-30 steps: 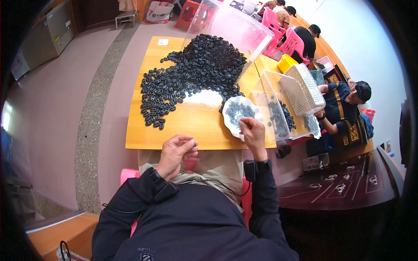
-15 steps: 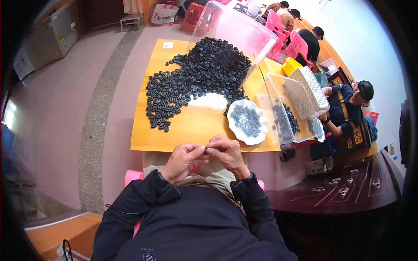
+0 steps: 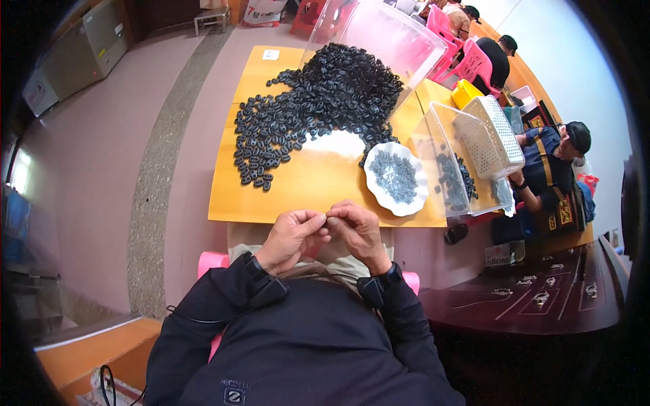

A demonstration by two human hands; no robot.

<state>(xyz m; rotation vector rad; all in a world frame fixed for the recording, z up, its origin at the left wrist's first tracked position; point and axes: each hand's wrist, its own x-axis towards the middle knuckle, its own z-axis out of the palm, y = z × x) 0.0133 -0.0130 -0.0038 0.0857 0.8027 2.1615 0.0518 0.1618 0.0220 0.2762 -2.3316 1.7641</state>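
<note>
My left hand and my right hand meet just off the near edge of the yellow table. Both are closed in a pinch, fingertips almost touching. Something small and dark seems to be between them, mostly covered by the fingers; its kind cannot be made out. Beyond my hands spreads a big heap of small black oval plastic pieces with holes, thinning out toward the left. A white scalloped dish stands to the right of my hands, holding many small clear or greyish pieces.
Right of the dish stands a clear plastic bin with some black pieces. A white perforated basket rests on it, beside a seated person. A large clear tub lies behind the heap. Pink chairs and other people are farther back.
The view has shifted a little, so the table sits slightly higher and to the right. My hands remain together in a pinch, with the fingers slightly rearranged.
</note>
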